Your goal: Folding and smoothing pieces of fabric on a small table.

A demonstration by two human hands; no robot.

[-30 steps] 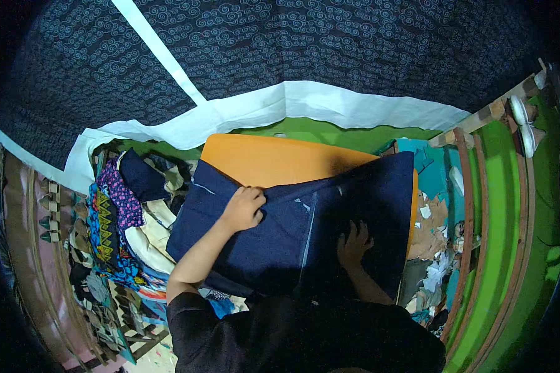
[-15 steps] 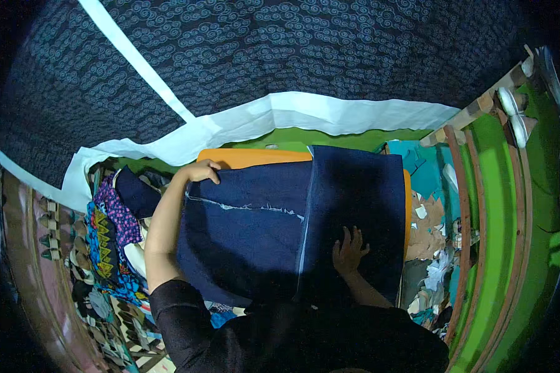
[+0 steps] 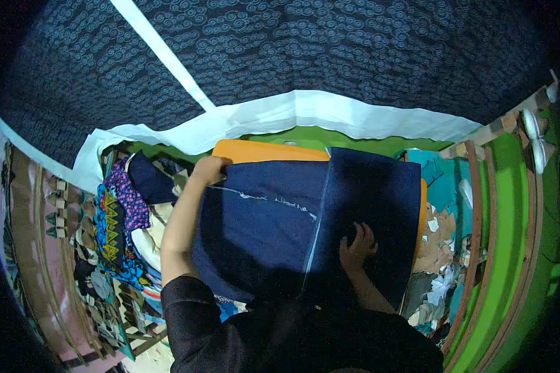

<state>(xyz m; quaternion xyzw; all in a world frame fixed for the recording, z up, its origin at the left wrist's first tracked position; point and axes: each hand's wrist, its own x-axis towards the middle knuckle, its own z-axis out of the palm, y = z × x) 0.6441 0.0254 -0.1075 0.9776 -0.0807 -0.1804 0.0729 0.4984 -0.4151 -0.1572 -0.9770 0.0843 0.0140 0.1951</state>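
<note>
1. The left hand (image 3: 210,170) is curled at the upper left corner of the dark blue cloth (image 3: 261,227); its fingertips are hidden, so I cannot tell whether it grips the edge or only presses there.
2. The right hand (image 3: 358,245) is open, fingers apart and slightly bent, on the cloth's shaded right part, holding nothing.
3. A second ago the left hand lay further in and the cloth's upper edge sagged, baring more of the orange board (image 3: 267,151); now that edge runs higher, while the right hand has stayed in much the same place.
4. The cloth lies over the smooth, flat board, plain and matte, with a frayed whitish line across it and a pale straight edge down its middle.
5. Left of it are heaped a purple floral fabric (image 3: 127,196) and a blue print with yellow triangles (image 3: 111,227).
6. Right are torn-looking brown scraps (image 3: 438,242).
7. Beyond hangs a dark swirl-patterned sheet (image 3: 386,50) with a white border (image 3: 348,113).
</note>
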